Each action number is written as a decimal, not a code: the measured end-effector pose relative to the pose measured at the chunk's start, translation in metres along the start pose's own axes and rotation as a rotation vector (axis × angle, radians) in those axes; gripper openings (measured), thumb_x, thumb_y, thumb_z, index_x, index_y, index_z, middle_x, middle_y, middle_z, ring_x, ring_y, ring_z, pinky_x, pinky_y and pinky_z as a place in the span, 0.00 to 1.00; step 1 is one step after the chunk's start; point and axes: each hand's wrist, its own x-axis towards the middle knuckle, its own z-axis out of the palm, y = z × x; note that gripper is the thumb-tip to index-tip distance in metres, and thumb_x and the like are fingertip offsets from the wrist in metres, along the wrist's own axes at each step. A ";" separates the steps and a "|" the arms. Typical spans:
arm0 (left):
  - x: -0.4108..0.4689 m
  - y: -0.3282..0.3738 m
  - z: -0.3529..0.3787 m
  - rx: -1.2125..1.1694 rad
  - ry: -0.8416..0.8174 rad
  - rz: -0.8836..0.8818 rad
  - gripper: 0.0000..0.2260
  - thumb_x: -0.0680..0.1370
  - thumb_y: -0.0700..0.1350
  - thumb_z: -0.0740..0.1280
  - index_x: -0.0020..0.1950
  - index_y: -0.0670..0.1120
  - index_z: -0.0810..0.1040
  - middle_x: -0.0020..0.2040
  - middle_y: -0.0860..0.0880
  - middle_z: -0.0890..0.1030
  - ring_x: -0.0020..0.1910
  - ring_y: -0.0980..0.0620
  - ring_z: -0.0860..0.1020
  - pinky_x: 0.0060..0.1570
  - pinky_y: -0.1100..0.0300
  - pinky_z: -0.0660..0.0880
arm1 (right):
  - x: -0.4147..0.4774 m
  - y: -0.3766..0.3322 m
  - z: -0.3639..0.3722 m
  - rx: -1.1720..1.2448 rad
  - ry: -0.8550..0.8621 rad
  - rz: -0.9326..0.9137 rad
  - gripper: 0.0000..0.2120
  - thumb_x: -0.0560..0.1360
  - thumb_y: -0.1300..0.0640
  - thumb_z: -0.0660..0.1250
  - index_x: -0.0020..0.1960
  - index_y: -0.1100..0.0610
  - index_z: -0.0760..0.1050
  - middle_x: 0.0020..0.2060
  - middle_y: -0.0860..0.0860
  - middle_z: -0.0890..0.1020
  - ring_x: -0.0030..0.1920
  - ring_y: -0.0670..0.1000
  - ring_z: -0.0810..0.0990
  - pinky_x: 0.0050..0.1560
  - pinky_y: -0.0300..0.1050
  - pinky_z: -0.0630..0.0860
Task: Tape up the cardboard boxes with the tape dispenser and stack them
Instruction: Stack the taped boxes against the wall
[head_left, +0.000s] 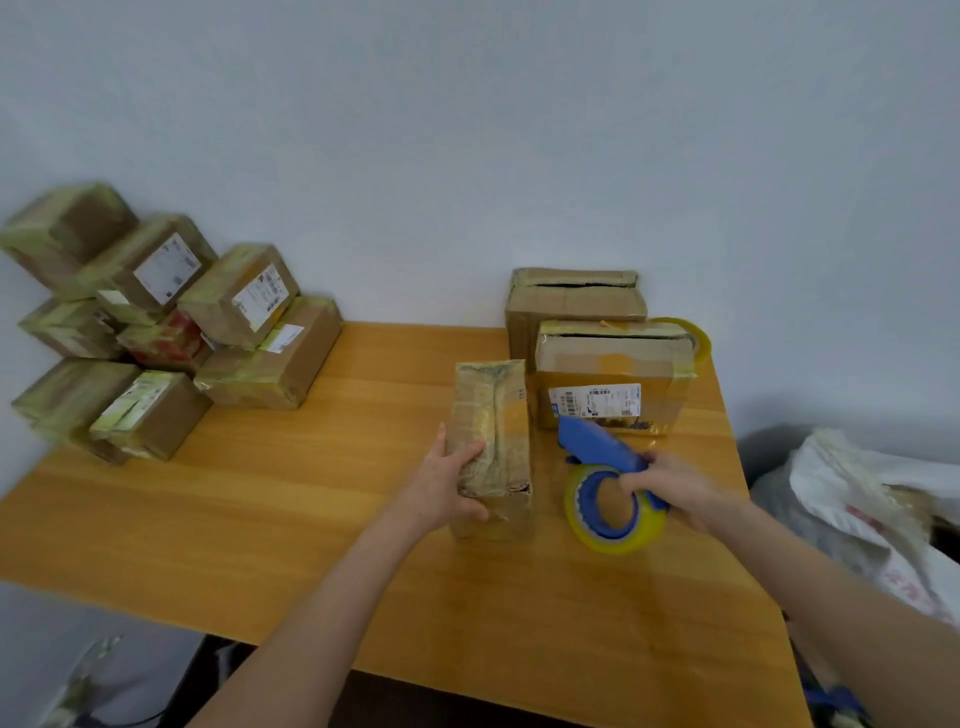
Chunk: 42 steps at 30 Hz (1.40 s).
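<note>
A narrow taped cardboard box (492, 431) stands on the wooden table (311, 509) in the middle. My left hand (448, 480) grips its near left corner, thumb on top. To its right my right hand (670, 491) holds the blue tape dispenser (597, 447) by its handle, with the yellowish tape roll (613, 512) low over the table. Behind the dispenser sits a box with a shipping label (613, 379), its top seam gaping. A second box with a gaping top (571, 299) stands behind that one against the wall.
A stack of several taped boxes (171, 322) fills the table's far left corner against the wall. A spare tape roll (693, 338) peeks out behind the labelled box. A white plastic sack (862, 499) lies off the table's right edge.
</note>
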 end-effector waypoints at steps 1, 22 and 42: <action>-0.002 0.003 -0.004 -0.022 0.010 -0.001 0.42 0.68 0.56 0.76 0.77 0.56 0.59 0.79 0.44 0.41 0.76 0.42 0.57 0.71 0.47 0.64 | -0.009 -0.009 -0.007 0.032 -0.004 -0.059 0.18 0.68 0.62 0.76 0.54 0.57 0.73 0.46 0.55 0.80 0.44 0.56 0.79 0.43 0.47 0.75; -0.028 0.031 -0.027 -0.988 0.207 -0.153 0.11 0.78 0.43 0.67 0.36 0.43 0.78 0.29 0.50 0.78 0.30 0.55 0.74 0.27 0.68 0.70 | -0.078 -0.077 0.008 -0.544 -0.129 -0.660 0.31 0.66 0.51 0.76 0.62 0.38 0.64 0.53 0.36 0.72 0.52 0.41 0.75 0.41 0.31 0.73; -0.029 -0.031 -0.002 -0.832 0.375 -0.321 0.12 0.79 0.47 0.67 0.38 0.43 0.80 0.33 0.50 0.78 0.32 0.56 0.73 0.31 0.62 0.74 | -0.049 -0.039 -0.018 -0.701 -0.133 -0.523 0.34 0.63 0.51 0.72 0.64 0.40 0.60 0.53 0.44 0.75 0.48 0.44 0.77 0.39 0.32 0.73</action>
